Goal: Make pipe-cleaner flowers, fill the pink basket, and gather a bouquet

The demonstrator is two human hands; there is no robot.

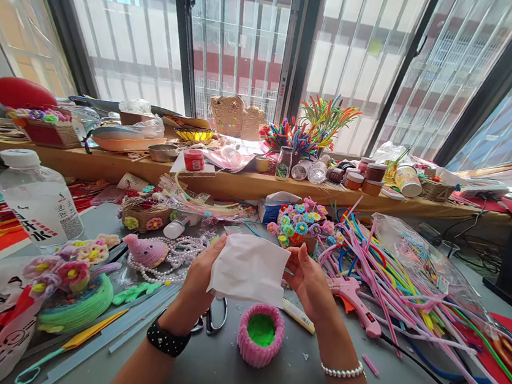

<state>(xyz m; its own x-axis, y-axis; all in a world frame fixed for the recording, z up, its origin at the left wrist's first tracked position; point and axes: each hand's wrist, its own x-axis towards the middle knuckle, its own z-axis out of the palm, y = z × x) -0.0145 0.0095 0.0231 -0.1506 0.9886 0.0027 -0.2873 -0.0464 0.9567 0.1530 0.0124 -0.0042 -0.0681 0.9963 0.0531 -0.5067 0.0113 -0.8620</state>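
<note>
Two bare hands are in the head view, above a grey table [212,372]. The left hand [197,278] has its fingers clamped on the left edge of a white tissue [250,268], with the thumb on the near face. The right hand [310,281] has its fingertips at the right edge of the tissue; whether they pinch it, I cannot tell. The tissue is between both hands, raised just beyond a pink ribbed pot [250,353], which stands upright and has a bright green inside.

A cream-coloured stick [301,318] lies to the right of the pot, and dark-handled scissors [218,318] lie to the left. Farther right are a pink hot glue gun [361,305] and many coloured pipe cleaners [395,269]. On the left side, a pink crocheted figure [145,251] rests among pearl-like beads [179,254], and a large plastic bottle [42,204] stands leftmost. On the far side, a tissue box [270,211] is beside a bunch of small colourful flowers [301,222].
</note>
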